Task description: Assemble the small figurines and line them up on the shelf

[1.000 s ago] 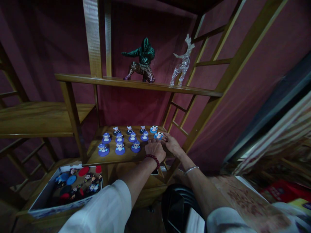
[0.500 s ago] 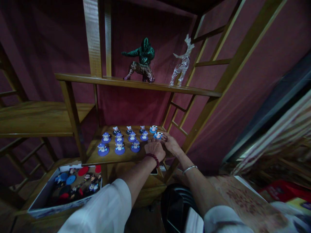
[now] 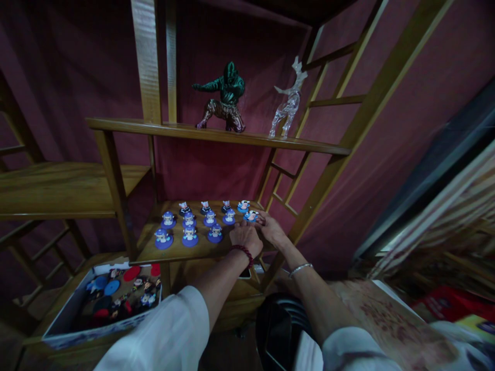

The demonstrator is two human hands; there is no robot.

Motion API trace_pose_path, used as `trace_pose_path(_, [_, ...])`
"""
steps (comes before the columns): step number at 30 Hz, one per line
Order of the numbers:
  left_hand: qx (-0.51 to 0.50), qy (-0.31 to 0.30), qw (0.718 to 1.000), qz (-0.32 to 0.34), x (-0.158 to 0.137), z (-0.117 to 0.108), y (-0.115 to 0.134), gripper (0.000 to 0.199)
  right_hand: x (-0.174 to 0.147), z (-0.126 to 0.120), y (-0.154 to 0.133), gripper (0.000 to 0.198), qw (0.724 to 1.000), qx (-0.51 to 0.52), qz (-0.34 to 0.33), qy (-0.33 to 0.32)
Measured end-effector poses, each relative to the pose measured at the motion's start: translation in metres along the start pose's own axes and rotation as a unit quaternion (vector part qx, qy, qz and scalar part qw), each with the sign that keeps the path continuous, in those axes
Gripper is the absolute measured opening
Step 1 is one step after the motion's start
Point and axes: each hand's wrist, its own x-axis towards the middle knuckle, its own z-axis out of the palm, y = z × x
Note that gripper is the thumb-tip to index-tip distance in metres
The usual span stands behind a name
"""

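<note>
On the lower wooden shelf (image 3: 174,253), both hands meet at a small figurine (image 3: 252,215) with a white and pink body and a light-blue base. My left hand (image 3: 246,236), with a dark red beaded bracelet at its wrist, has its fingers curled against the figurine's near side; the fingertips are partly hidden. From the right, my right hand (image 3: 273,230) pinches the edge of the same figurine. Just behind it stands a similar blue-based figurine (image 3: 243,206). Leftward are rows of purple-based figurines (image 3: 190,236) and several dark-based figurines (image 3: 204,207).
Above, a shelf board (image 3: 224,135) carries a green crouching statue (image 3: 230,98) and a clear deer statue (image 3: 288,105). An open box (image 3: 58,325) of loose figurines and discs stands lower left. A slanted wooden post (image 3: 332,178) rises at the right, near my right forearm.
Very little differs. Both hands stay at the blue-based figurine, with only slight finger movement, and the whole view has shifted a little.
</note>
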Motion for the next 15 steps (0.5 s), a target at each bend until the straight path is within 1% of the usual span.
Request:
trace_pose_path(6, [-0.005, 0.021, 1.000, 0.013, -0.002, 0.003, -0.002, 0.034, -0.004, -0.001, -0.011, 0.039, 1.000, -0.023, -0.008, -0.014])
trace_pose_path(10, [-0.007, 0.017, 1.000, 0.016, -0.002, 0.003, -0.003, 0.035, -0.006, -0.001, -0.015, 0.038, 0.999, -0.047, -0.014, -0.013])
trace_pose_path(15, [-0.012, 0.016, 1.000, 0.018, -0.005, 0.003, -0.005, 0.035, -0.009, -0.003, -0.017, 0.036, 0.995, -0.101, -0.006, -0.005])
